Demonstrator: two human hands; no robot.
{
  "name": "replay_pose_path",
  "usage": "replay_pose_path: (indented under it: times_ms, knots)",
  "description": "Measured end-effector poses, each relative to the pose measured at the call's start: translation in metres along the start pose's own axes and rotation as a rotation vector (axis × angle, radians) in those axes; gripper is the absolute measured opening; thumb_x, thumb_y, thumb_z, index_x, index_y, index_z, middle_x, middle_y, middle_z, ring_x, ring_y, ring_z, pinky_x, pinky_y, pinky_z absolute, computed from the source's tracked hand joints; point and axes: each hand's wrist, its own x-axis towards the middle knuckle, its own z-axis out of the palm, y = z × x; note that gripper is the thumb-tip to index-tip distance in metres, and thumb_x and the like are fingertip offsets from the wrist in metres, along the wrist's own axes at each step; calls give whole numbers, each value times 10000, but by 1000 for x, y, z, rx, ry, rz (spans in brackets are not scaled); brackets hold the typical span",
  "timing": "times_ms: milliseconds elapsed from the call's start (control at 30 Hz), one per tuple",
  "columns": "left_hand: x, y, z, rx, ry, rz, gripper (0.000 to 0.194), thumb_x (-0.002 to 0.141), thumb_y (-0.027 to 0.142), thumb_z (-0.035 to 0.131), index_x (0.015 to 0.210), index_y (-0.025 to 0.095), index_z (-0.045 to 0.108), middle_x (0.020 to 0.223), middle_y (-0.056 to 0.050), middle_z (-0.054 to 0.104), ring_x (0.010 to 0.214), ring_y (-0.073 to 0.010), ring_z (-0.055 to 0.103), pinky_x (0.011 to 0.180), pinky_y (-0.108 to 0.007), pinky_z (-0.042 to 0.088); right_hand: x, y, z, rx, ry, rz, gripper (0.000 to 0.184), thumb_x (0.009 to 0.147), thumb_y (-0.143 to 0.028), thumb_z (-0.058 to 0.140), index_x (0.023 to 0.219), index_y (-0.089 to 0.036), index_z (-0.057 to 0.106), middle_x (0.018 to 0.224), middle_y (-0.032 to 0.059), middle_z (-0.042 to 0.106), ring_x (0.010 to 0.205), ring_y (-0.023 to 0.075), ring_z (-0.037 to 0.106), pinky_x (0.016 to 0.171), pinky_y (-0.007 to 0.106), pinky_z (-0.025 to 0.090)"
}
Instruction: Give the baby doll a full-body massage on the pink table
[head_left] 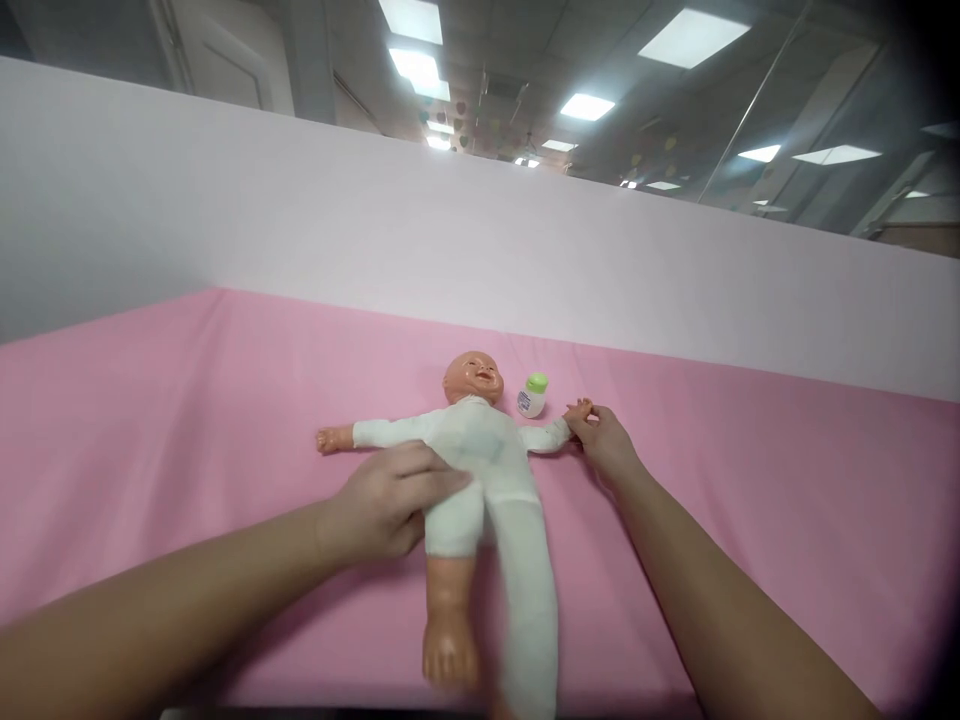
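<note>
A baby doll (480, 460) in a white suit lies on its back on the pink sheet (187, 420), arms spread, head toward the far wall. My left hand (390, 500) rests on the doll's side and hip, fingers stretched flat across the white cloth. My right hand (604, 440) pinches the doll's small hand at the end of its right-side sleeve. A small white bottle with a green cap (533, 394) lies just beside the doll's head, close to my right hand. One doll leg is bare; the other is covered by the suit.
A pale partition wall (450, 230) stands behind the pink surface. Above it show ceiling lights and a glass panel. The near edge of the surface runs along the bottom of the view.
</note>
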Motion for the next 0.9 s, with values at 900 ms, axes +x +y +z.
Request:
replay_pose_path:
  times_ms: [900]
  knots:
    - [3,27,0,-393,-195,-68,362,813,118,722,1154,241,718,833,-49,636,742,-173,608,666,-294,513,-1,-14,-6,24,-94,209,529,805,-430,779,1255,-197,627,844,67,755,685,215,697,546,298,542]
